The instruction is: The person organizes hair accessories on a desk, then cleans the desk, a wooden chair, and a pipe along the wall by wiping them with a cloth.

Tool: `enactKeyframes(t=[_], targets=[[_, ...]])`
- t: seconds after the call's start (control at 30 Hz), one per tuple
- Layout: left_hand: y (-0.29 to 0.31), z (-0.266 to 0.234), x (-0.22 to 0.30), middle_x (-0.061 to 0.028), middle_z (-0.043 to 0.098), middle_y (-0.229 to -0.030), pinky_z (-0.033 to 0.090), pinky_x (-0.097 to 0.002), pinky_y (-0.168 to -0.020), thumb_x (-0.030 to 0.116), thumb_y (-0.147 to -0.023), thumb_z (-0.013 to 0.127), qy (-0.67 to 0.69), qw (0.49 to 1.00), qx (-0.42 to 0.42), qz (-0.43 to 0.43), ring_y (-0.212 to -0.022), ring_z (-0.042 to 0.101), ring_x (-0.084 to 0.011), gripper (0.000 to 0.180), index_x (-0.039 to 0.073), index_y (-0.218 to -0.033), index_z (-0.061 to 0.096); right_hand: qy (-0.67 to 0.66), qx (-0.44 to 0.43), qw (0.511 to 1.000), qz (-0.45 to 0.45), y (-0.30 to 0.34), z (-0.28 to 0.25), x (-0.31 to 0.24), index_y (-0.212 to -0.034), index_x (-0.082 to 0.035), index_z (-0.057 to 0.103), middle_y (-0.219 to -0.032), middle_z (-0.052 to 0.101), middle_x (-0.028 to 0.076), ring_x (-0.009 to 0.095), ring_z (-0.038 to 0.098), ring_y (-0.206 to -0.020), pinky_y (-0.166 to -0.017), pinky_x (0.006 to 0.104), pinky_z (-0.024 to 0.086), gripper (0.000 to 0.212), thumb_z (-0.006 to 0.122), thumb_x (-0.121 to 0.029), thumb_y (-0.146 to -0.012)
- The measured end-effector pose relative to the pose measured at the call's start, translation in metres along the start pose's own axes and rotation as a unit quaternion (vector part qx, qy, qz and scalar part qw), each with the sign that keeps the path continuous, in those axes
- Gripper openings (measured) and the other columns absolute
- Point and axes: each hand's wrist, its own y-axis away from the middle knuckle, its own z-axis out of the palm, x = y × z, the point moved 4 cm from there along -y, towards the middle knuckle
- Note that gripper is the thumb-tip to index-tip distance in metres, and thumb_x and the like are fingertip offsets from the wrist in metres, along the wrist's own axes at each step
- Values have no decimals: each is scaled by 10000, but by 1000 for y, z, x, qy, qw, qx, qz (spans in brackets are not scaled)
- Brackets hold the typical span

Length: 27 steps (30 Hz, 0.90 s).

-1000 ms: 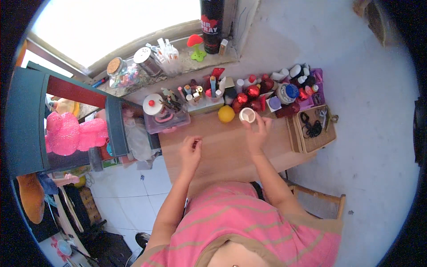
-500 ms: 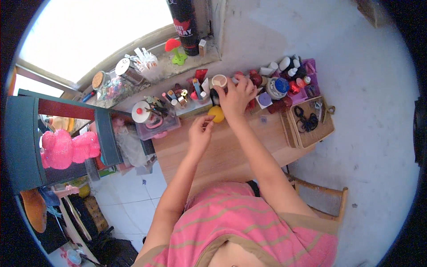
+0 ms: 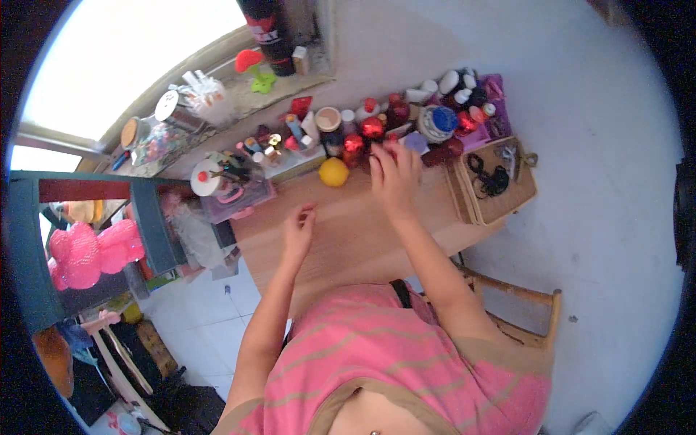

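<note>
While the left hand (image 3: 299, 230) is over the table (image 3: 346, 239), fingers loosely curled, the right hand (image 3: 396, 177) reaches toward the red balls (image 3: 373, 127) — whether it grips one cannot be told. Beyond the yellow ball (image 3: 333, 172), a round tub (image 3: 328, 117) tops a black jar (image 3: 331, 142).

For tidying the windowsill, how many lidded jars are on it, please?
2: the cork-lidded jar at left, and the white-lidded jar just right of it. More could be hidden.

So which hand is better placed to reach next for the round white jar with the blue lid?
Likely the right hand, close to that round white jar. Its grip is unclear. The left hand is farther, over the brown wooden tabletop.
</note>
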Motion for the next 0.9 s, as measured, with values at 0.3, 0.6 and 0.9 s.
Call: enactKeyframes(t=[0.3,0.6,0.9], targets=[[39,45,-10,-60,657,-952,484,-287,-724,96,-868,589,-54,996,-68,-1,-818,610,-156,190,51,-1045,641,200,-22,945,258,112,0,146,-968,-35,633,-1037,546,188,323,554,-938,-789,411,469,299,699,-233,-753],[61,95,2,-54,663,-919,487,-273,-680,75,-876,585,-36,991,-126,8,-757,591,-121,170,42,-1030,649,-205,-32,893,400,112,-47,147,-1144,17,556,-939,659,177,267,631,-802,-736,383,509,425,614,-288,-853],[54,174,50,-87,678,-942,500,-296,-709,109,-878,590,-11,985,-171,14,-813,629,-158,212,46,-1073,643,-618,42,684,385,76,-123,149,-1183,35,534,-1009,647,148,149,616,-770,-674,264,508,328,497,-198,-954]])
